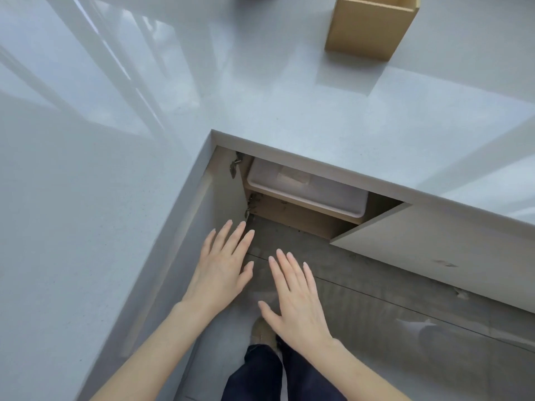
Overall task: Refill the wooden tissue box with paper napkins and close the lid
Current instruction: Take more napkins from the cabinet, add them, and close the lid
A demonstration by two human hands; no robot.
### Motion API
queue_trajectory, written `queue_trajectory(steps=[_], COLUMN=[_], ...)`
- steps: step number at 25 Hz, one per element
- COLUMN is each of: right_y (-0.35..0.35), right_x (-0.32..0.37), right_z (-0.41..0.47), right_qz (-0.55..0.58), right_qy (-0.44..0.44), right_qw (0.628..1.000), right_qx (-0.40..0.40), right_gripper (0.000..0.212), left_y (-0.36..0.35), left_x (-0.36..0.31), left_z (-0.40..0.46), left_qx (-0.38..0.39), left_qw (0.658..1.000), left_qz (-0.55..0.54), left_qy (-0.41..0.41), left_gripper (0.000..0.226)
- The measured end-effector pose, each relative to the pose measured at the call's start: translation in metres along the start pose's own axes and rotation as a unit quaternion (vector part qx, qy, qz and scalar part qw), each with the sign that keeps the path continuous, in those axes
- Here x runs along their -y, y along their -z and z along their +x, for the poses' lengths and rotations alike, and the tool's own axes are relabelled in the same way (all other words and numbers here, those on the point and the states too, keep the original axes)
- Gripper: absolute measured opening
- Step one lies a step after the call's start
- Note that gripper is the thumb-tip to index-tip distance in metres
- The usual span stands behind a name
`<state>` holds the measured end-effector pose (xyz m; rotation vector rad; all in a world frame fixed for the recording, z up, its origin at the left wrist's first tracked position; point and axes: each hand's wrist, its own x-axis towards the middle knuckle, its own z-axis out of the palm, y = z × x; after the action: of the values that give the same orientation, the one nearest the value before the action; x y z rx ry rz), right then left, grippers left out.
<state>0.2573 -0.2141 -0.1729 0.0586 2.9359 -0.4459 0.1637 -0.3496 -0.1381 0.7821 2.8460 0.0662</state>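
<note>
The wooden tissue box [370,27] stands upright on the grey countertop [260,91] at the top right, its top open and its lid not in view. Below the counter edge a cabinet stands open, and inside it on a shelf sits a translucent plastic bin [307,189] with a pale packet inside that I cannot identify. My left hand [224,267] and my right hand [295,299] hover side by side in front of the open cabinet, fingers spread, palms down, holding nothing. No paper napkins are plainly visible.
The open cabinet door [228,186] swings out at the left with its hinges showing. A shut cabinet door [434,256] lies to the right. The L-shaped counter wraps around the left side. Grey floor [376,314] and my legs in dark trousers are below.
</note>
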Motion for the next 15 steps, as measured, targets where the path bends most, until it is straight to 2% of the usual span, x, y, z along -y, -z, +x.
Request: queue_trajectory(steps=[4, 7, 15], right_y=[0.007, 0.009, 0.013], right_x=[-0.033, -0.055, -0.094], right_z=[0.023, 0.041, 0.081], right_qz=[-0.033, -0.06, -0.081], right_qy=[-0.03, -0.02, -0.014], right_qw=[0.999, 0.998, 0.996], right_qx=[0.01, 0.002, 0.026], right_gripper=[0.072, 0.074, 0.084], left_y=[-0.004, -0.012, -0.023], left_x=[-0.018, -0.028, -0.036], left_z=[0.025, 0.043, 0.079], left_qx=[0.048, 0.073, 0.08], left_qw=[0.998, 0.996, 0.995], left_qz=[0.015, 0.016, 0.015], left_qy=[0.035, 0.053, 0.06], left_gripper=[0.061, 0.064, 0.058])
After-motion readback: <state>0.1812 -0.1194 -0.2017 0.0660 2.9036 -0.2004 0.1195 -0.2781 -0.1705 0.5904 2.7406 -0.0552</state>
